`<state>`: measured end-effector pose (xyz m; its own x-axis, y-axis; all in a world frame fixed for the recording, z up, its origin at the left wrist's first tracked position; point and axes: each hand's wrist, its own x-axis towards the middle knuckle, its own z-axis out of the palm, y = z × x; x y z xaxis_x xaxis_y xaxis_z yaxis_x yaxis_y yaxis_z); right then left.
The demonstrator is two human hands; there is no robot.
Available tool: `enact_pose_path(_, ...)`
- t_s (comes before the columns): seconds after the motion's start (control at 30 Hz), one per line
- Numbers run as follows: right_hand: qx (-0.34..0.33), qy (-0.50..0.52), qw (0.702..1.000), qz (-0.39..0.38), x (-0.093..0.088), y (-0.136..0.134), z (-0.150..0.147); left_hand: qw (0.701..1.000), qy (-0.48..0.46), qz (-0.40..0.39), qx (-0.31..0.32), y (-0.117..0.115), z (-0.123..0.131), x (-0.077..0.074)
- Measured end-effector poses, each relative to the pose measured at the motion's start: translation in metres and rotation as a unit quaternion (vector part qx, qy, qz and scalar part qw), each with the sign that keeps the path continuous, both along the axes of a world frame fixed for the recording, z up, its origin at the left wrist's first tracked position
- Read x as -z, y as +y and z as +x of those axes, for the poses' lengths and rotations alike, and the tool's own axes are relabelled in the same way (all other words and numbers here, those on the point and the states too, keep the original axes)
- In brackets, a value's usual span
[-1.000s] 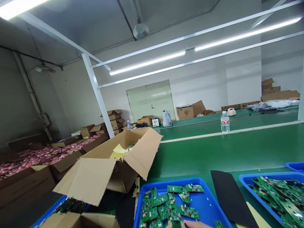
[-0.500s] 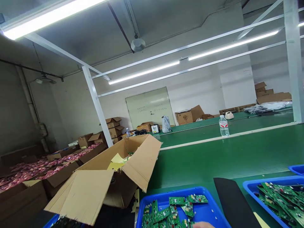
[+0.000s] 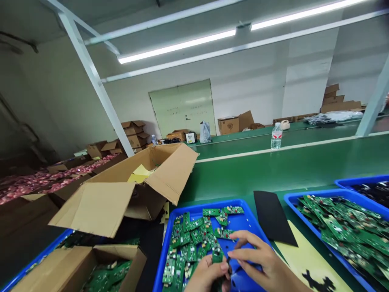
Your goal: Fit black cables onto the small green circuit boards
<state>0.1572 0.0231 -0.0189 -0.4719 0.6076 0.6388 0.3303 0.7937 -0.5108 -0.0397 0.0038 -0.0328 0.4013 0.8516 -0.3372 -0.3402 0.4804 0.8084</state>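
My left hand [image 3: 208, 273] is closed around a green circuit board [image 3: 217, 254] over the blue tray at the bottom centre. From the right, my right hand [image 3: 261, 259] reaches to the board's side, fingers bent. At its fingertips is a small black piece [image 3: 229, 259], too small to name, which they seem to pinch. Beneath both hands, the blue tray [image 3: 249, 221] holds many loose green circuit boards [image 3: 182, 239], mostly at its left and far side.
An open cardboard box [image 3: 100, 202] stands left of the tray; a smaller carton [image 3: 65, 267] with boards sits nearer. To the right lie a black sheet [image 3: 273, 217], yellow paper [image 3: 299, 251] and another blue tray [image 3: 291, 198] heaped with boards. A water bottle [image 3: 276, 137] stands behind.
The view has tipped down, bringing both hands and more of the trays into sight. Earlier only part of one hand showed at the bottom edge; now a circuit board is held.
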Motion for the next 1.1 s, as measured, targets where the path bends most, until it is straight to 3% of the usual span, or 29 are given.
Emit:
enact_pose_path(0.17, 0.003, 0.004, 1.000, 0.014, -0.003, -0.006, 0.004, 0.997, -0.053, -0.049, -0.034, -0.009, 0.016, -0.017)
enact_pose_path(0.27, -0.008, 0.018, 1.000, 0.018, -0.009, -0.008, 0.009, 0.997, -0.037, -0.062, -0.012, -0.013, 0.019, -0.032)
enact_pose_path(0.4, -0.032, 0.048, 0.998, 0.004, -0.016, -0.006, 0.018, 0.994, -0.048, -0.092, 0.035, -0.014, 0.016, -0.040)
enact_pose_path(0.47, -0.002, 0.080, 0.997, -0.013, -0.018, -0.005, 0.025, 0.990, -0.048, -0.083, 0.100, -0.014, 0.013, -0.041)
enact_pose_path(0.53, 0.045, 0.117, 0.991, -0.038, -0.019, -0.003, 0.031, 0.991, -0.035, -0.063, 0.115, -0.014, 0.012, -0.042)
enact_pose_path(0.6, 0.070, 0.142, 0.984, -0.082, -0.020, -0.004, 0.032, 0.997, -0.010, -0.044, 0.070, -0.013, 0.013, -0.043)
enact_pose_path(0.73, 0.026, 0.090, 0.961, -0.260, -0.021, -0.009, 0.019, 0.999, 0.042, -0.006, -0.014, -0.009, 0.017, -0.043)
enact_pose_path(0.87, -0.010, 0.062, 0.922, -0.382, -0.021, -0.013, 0.003, 0.995, 0.090, 0.024, -0.030, -0.008, 0.021, -0.043)
enact_pose_path(1.1, -0.043, 0.135, 0.862, -0.487, -0.013, -0.013, -0.003, 0.994, 0.103, 0.022, -0.042, -0.008, 0.024, -0.042)
